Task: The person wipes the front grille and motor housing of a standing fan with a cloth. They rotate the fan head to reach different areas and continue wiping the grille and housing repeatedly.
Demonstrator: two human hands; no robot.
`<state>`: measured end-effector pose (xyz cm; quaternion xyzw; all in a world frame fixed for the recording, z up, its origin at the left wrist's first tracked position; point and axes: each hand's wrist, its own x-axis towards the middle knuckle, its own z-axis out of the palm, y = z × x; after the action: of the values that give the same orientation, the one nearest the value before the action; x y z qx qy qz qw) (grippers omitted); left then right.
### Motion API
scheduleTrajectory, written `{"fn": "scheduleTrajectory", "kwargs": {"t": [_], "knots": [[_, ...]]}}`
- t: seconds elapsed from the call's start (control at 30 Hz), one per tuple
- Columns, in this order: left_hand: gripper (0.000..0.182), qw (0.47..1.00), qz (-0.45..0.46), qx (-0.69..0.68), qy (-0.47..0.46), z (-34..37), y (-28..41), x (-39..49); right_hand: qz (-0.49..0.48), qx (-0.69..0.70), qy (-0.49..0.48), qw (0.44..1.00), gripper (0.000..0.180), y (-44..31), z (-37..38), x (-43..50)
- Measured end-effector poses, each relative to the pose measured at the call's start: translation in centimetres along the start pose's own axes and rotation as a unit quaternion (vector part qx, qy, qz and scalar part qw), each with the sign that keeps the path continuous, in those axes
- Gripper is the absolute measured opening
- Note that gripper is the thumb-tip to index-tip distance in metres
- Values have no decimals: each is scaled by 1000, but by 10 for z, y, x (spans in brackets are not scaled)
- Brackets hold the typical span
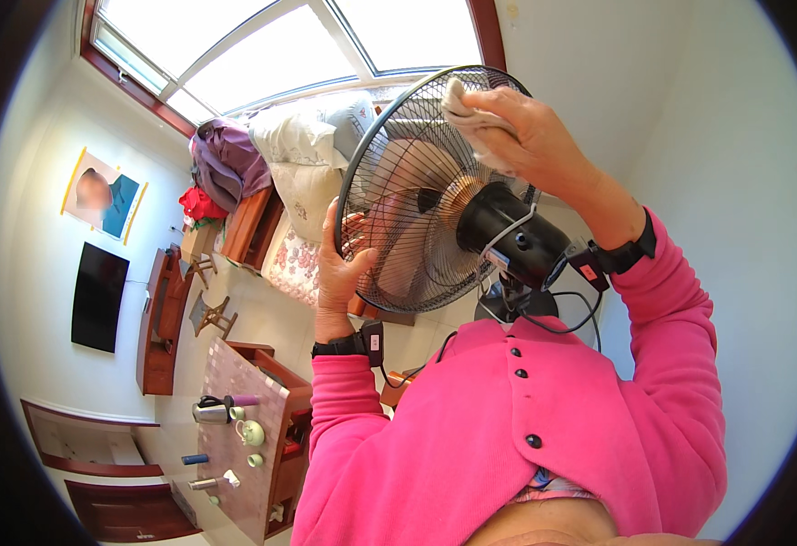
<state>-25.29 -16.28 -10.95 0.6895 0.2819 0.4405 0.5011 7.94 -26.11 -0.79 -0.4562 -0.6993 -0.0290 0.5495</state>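
Note:
A black electric fan (508, 218) stands right in front of me, the back of its wire guard (398, 157) turned towards me. My left hand (344, 263) grips the rim of the guard at its left edge, the thumb on the near side and the fingers seen through the wires. In my right hand (528, 133) is a bunched whitish cloth (470, 123), pressed against the upper right of the guard. A grey cord (511, 228) loops around the motor housing. The fan's base (542, 304) is partly hidden behind my pink jacket.
A wooden sofa with cushions (303, 191) and piled clothes (231, 160) lies beyond the fan, under a window (269, 54). To the left stand a table (235, 368) bearing a teapot (252, 431) and a kettle (213, 411), and folding stools (211, 315). A white wall (726, 205) rises at right.

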Motion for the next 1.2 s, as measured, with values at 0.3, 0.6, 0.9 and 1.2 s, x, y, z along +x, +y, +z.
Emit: {"fn": "scheduleTrajectory", "kwargs": {"t": [0.3,0.6,0.9,1.2], "knots": [[96,999,18,26,-2,5,9,-1,-83,-217,-126,964,32,-38,58,81],[91,999,38,26,12,7,9,-2,-112,-277,-251,921,28,-49,96,82],[78,995,38,95,-2,13,12,4,-104,-216,-259,936,20,-82,117,33],[95,999,28,26,-11,8,12,1,228,-290,-157,916,16,85,-23,76]]}}
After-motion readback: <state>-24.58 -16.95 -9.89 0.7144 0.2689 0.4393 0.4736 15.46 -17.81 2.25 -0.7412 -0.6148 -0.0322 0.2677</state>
